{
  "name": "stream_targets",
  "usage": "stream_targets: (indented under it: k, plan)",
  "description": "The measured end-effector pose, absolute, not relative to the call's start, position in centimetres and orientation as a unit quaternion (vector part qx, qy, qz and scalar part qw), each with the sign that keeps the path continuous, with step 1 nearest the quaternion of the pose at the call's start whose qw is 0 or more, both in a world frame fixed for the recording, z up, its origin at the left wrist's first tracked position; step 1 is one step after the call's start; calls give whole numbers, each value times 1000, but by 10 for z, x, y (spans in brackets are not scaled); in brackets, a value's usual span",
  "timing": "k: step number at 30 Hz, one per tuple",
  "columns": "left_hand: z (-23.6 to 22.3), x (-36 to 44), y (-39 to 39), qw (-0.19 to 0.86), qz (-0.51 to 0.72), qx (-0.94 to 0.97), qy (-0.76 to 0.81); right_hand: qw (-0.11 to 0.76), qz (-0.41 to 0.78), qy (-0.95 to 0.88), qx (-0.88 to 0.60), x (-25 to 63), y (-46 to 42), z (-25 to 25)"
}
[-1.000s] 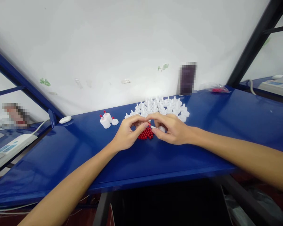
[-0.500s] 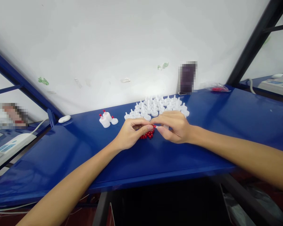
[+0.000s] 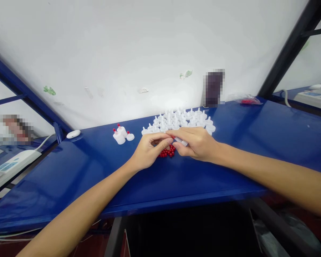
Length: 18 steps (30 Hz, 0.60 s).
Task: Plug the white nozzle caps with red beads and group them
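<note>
My right hand [image 3: 199, 144] is closed around a white spouted lid [image 3: 183, 142], its spout pointing left toward my other fingers. My left hand [image 3: 149, 150] pinches a small red cap [image 3: 173, 137] at the spout's tip; fingers partly hide how far it sits on. Just below both hands lies a pile of loose red caps [image 3: 168, 152]. Behind them several white spouted lids [image 3: 169, 123] stand upright in a cluster, the front ones partly covered by my hands.
To the left stand white bottles [image 3: 120, 137] with red tips, beside a white lid [image 3: 130, 137] with a red tip. A white oval case [image 3: 73, 134] lies farther left. A clear bag [image 3: 247, 100] with red pieces is at the back right of the blue table [image 3: 203, 182].
The white lid in my right hand has tilted and now shows more between thumb and fingers. My hands stay together over the red caps, and the view has shifted slightly.
</note>
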<state>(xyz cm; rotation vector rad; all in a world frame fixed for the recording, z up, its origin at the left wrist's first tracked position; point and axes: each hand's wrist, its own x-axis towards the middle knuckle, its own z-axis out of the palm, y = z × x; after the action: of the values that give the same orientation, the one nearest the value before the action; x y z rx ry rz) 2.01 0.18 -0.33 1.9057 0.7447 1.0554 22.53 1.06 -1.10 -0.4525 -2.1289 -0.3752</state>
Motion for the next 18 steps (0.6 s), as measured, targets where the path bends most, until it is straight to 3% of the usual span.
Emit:
stream_targets:
  k: [10,18]
  plan:
    - [-1,14,0,285,344,841,305,483,-17,-834,-266,228,13,0]
    - [-3,12,0,236,334,863,297,417,8,-854,-312,226,10,0]
